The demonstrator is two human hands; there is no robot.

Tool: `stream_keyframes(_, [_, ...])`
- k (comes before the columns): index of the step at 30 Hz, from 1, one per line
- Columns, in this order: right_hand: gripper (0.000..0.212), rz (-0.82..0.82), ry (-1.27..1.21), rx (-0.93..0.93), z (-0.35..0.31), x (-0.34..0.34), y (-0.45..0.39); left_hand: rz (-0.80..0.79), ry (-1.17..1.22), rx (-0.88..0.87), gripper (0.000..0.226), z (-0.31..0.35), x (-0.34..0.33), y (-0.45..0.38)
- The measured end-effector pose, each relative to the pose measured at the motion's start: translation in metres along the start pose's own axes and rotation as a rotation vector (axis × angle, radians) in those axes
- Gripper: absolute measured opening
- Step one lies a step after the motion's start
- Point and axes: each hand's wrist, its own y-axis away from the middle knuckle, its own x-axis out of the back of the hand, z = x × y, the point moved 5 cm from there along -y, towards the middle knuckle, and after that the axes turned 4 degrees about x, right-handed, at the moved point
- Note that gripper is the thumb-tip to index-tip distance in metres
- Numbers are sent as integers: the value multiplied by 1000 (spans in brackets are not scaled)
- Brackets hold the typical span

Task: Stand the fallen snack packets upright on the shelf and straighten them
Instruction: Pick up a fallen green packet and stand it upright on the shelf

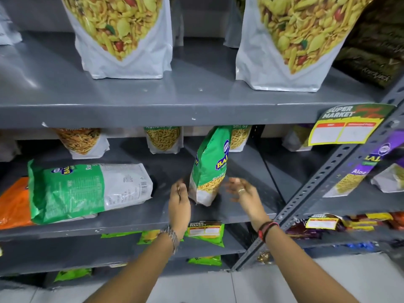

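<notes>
A green and white snack packet (pixel 209 165) stands upright on the middle grey shelf (pixel 135 217), its top leaning slightly right. My left hand (pixel 179 197) touches the packet's lower left edge with its fingertips. My right hand (pixel 242 191), blurred, hovers just right of the packet's base with fingers spread, holding nothing. A second green and white packet (pixel 87 189) lies flat on its side at the left of the same shelf. Beside it, at the far left, lies an orange packet (pixel 13 202).
Upright snack packets (pixel 164 138) line the back of the middle shelf. Two large white pouches (pixel 122 36) stand on the shelf above. A perforated grey upright (pixel 323 184) runs diagonally at the right, with purple packets (pixel 371 169) beyond. Price tags (pixel 347 125) hang on shelf edges.
</notes>
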Motion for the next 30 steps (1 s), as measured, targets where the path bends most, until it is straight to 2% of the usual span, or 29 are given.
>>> stream_keyframes(1, [28, 67, -35, -16, -1, 8, -9, 3, 11, -32, 41, -2, 0, 12])
stream_keyframes(3, [44, 101, -105, -66, -5, 13, -26, -39, 24, -49, 46, -8, -4, 33])
stream_keyframes(6, [68, 24, -135, -176, -9, -2, -42, -193, 34, -5, 53, -8, -21, 50])
stream_keyframes(9, [76, -56, -138, -192, -17, -22, -34, -272, 1, 37, 59, -3, -29, 47])
stream_keyframes(13, [70, -55, -165, -159, -20, -26, -13, -307, 74, 64, 60, -1, -26, 30])
stream_keyframes(17, [63, -26, -260, -113, -20, -7, 8, -384, 124, 169, 61, 6, -33, 14])
stream_keyframes(23, [62, 71, -258, -100, -11, 40, 10, -584, 7, 195, 67, 20, -80, 9])
stream_keyframes(28, [56, 70, -167, -137, 7, 64, 5, -555, 49, 167, 63, 16, -92, 12])
stream_keyframes(30, [41, 128, -85, -218, 26, 69, 9, -475, 83, 164, 62, 7, -84, 14])
